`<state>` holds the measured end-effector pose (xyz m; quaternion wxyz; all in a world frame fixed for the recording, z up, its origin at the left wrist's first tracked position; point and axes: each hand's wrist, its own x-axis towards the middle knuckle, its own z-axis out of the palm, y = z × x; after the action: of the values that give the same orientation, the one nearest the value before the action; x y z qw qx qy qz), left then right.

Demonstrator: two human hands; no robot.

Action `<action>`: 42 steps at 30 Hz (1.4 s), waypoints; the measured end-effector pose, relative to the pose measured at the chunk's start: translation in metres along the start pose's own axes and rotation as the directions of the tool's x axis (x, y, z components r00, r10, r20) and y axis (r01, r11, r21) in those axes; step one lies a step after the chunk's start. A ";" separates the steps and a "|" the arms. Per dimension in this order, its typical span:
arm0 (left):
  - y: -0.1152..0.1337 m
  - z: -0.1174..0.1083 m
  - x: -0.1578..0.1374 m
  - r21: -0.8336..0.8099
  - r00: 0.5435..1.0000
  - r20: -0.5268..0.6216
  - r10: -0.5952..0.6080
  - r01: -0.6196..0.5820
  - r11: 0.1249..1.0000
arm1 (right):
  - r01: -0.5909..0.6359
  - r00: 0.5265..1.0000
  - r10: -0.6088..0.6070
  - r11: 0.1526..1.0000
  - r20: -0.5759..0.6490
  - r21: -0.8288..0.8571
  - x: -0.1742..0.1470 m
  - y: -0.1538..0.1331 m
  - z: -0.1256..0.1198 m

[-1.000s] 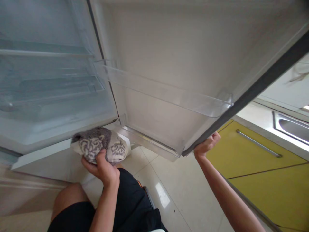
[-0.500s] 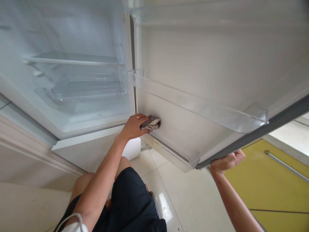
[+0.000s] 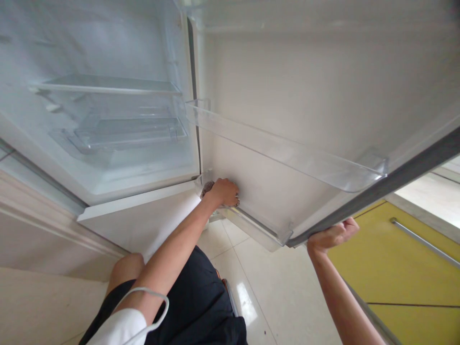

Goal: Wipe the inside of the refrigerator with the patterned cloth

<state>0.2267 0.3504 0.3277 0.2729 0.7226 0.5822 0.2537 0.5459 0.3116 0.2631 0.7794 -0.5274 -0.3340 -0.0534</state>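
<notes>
My left hand (image 3: pixel 225 192) is closed on a patterned brown-and-white cloth (image 3: pixel 207 188), down in the lowest door bin (image 3: pixel 251 227) at its hinge end. Most of the cloth is hidden behind the hand. At the lower outer corner of the open fridge door (image 3: pixel 287 86), my right hand (image 3: pixel 332 235) is wrapped around the grey door edge (image 3: pixel 359 206). A clear door shelf (image 3: pixel 287 148) runs across the inner panel above my left hand.
The fridge interior (image 3: pixel 108 43) stands open at left, with a glass shelf (image 3: pixel 108 84) and a clear drawer (image 3: pixel 132 134). A white lower front (image 3: pixel 143 215) juts out below. Yellow cabinets (image 3: pixel 406 258) flank the door at right. Tiled floor (image 3: pixel 280 278) lies beneath.
My left hand has moved with the cloth from the inner door panel down into the bottom bin, its wrist now turned over. My right hand keeps its hold on the door edge.
</notes>
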 end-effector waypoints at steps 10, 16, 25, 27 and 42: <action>0.093 0.071 -0.023 0.187 0.774 0.525 0.353 -0.509 0.840 | -0.013 1.000 0.014 0.999 0.017 -0.052 -0.004 -0.013 0.000; 0.085 0.071 -0.019 0.206 0.834 0.444 0.328 -0.452 0.868 | -0.030 1.000 0.030 0.999 0.002 -0.028 -0.004 -0.015 -0.001; 0.051 0.058 -0.015 0.415 0.988 0.133 0.076 -0.125 0.901 | -0.047 0.999 0.047 0.999 0.004 -0.014 -0.002 -0.014 0.002; 0.046 0.055 -0.013 0.445 0.992 0.110 0.062 -0.105 0.889 | -0.046 0.999 0.046 0.999 0.008 -0.018 -0.002 -0.015 0.001; -0.045 -0.038 0.013 0.626 0.990 -0.086 -0.110 0.139 0.768 | 0.028 0.999 -0.028 1.000 -0.036 0.006 0.006 0.011 0.008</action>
<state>0.1710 0.3749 0.3247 0.0188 0.7263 0.6859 0.0416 0.5518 0.3254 0.2598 0.7862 -0.5191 -0.3274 -0.0727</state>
